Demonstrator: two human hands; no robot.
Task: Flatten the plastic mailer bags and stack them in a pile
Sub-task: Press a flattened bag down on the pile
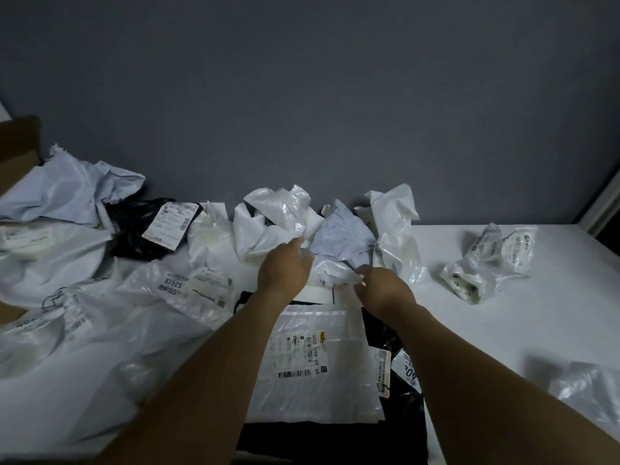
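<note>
Both arms reach forward over the white surface point(503, 330) toward a crumpled white mailer point(330, 271) that sits just beyond the flat pile. The right hand point(384, 292) is at its near right edge, with the fingers point(361, 276) curled in and pinching a fold of the plastic. The left hand point(285, 268) lies against the mailer's upper left side. Its fingers point(303, 251) bend down over the plastic, but they are blurred and I cannot tell whether they grip or only touch.

Under the forearms lies the pile: a flattened white mailer point(318, 360) with its printed label facing up, resting on a black bag point(335, 441) whose edges show at the near and right sides.

Behind the hands, against the grey wall point(302, 95), stands a heap of unflattened bags: a white one point(273, 223), a pale blue one point(345, 234) and a tall white one point(396, 223).

To the left is a wide spread of loose bags, among them a black bag with a label point(141, 229) and a pale blue bag point(67, 189) by a cardboard box point(16, 152).

Well apart on the right sits a crumpled clear bag point(489, 263), and another clear bag point(590, 394) lies near the right edge
</note>
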